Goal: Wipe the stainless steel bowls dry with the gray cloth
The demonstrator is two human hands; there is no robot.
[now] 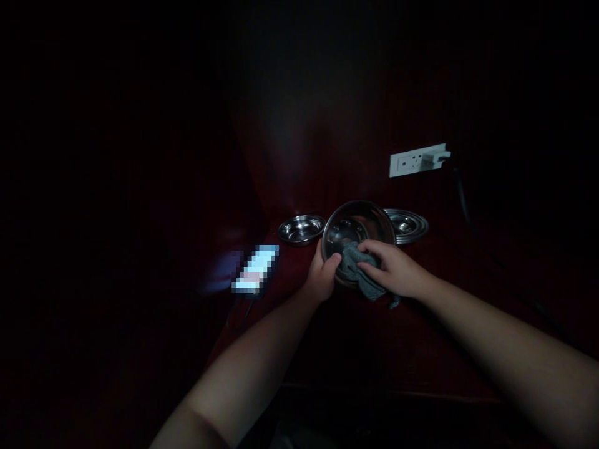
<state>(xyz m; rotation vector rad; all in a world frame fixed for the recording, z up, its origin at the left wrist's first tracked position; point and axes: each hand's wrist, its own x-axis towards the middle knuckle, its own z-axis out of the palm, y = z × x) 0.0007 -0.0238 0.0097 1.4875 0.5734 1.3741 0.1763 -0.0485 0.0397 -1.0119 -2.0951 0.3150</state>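
A deep stainless steel bowl (374,221) is tilted with its opening toward me above the dark red table. My left hand (322,274) grips its left rim, thumb over the edge and the other fingers hidden behind. In my right hand (390,268) is a grey-green cloth (358,268), bunched and pressed against the lower inside of the bowl; part of it hangs over the near rim. Behind the bowl on the left sits a shallow steel dish (302,231). Stacked round steel plates or lids (418,229) show partly on the right, overlapped by the bowl.
A lit, blurred-out phone screen (256,268) lies left of my left hand, with a thin cable below it. On the back wall, a white socket panel (407,164) holds a plug, and a dark cord (462,196) hangs nearby. The surroundings are very dark.
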